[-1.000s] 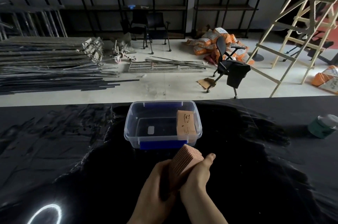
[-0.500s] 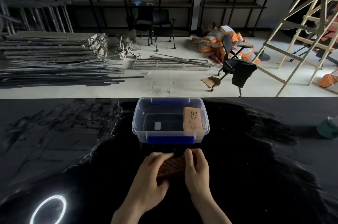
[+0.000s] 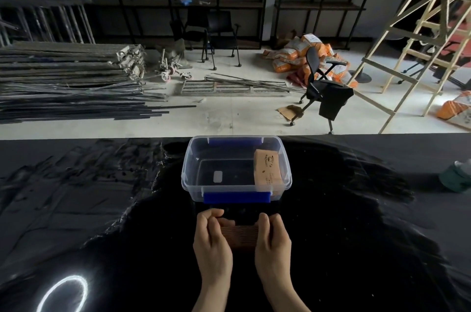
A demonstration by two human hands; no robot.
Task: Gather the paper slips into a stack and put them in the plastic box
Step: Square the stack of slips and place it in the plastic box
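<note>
A stack of brown paper slips [image 3: 240, 236] stands on edge on the black table, just in front of the clear plastic box [image 3: 187, 179] with blue clips. My left hand [image 3: 212, 243] presses the stack's left end and my right hand [image 3: 271, 245] presses its right end, so both hands squeeze it together. Inside the box, another brown stack of slips [image 3: 267, 167] lies against the right wall. The box has no lid on it.
The black-covered table [image 3: 102, 209] ends just behind the box. A green container [image 3: 456, 178] sits at the far right edge. A ring-light reflection [image 3: 62, 292] shows at the near left. Beyond the table lie metal bars, chairs, sacks and a wooden ladder.
The stack was held up tilted in both hands a second ago; it has come down onto the table and my hands have shifted to its two ends.
</note>
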